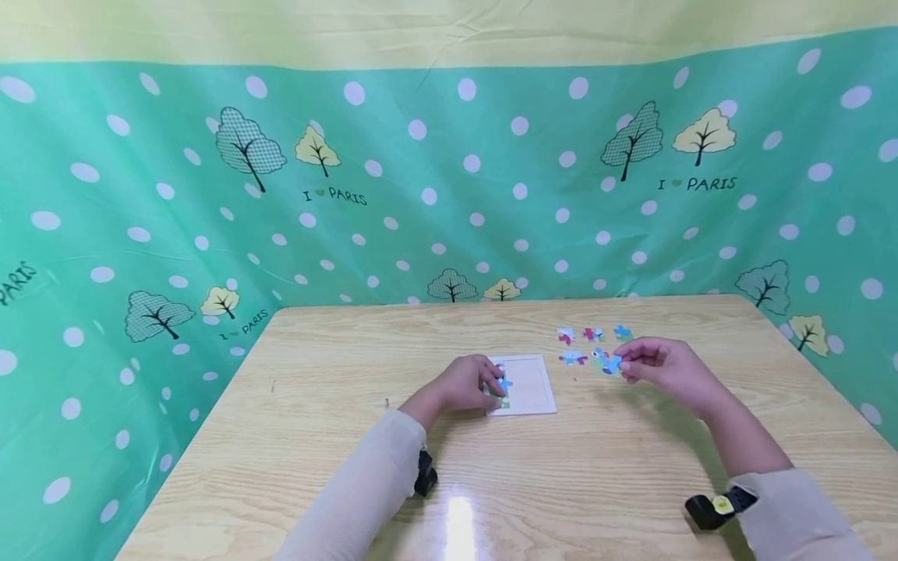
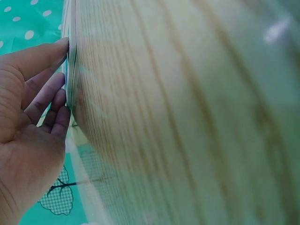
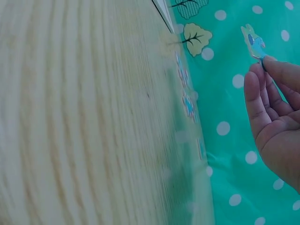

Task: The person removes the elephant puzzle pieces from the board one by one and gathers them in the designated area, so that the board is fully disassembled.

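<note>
A white puzzle frame [image 1: 533, 387] lies on the table, with a few joined pieces [image 1: 503, 383] along its left side. My left hand [image 1: 468, 382] rests on that side, fingertips on the frame and pieces; the left wrist view shows the hand [image 2: 35, 108] at the frame's edge [image 2: 71, 61]. Right of the frame, my right hand [image 1: 662, 370] pinches a blue and green puzzle piece [image 1: 610, 363] between thumb and fingers. In the right wrist view the hand [image 3: 279, 112] holds the piece [image 3: 254, 43] up, clear of the table.
Several loose pieces lie on the table [image 1: 316, 467] right of the frame, among them a red and white one [image 1: 565, 335], a blue and green one [image 1: 622, 333] and a blue and red one [image 1: 573, 358]. A green dotted curtain [image 1: 393, 156] hangs behind the table.
</note>
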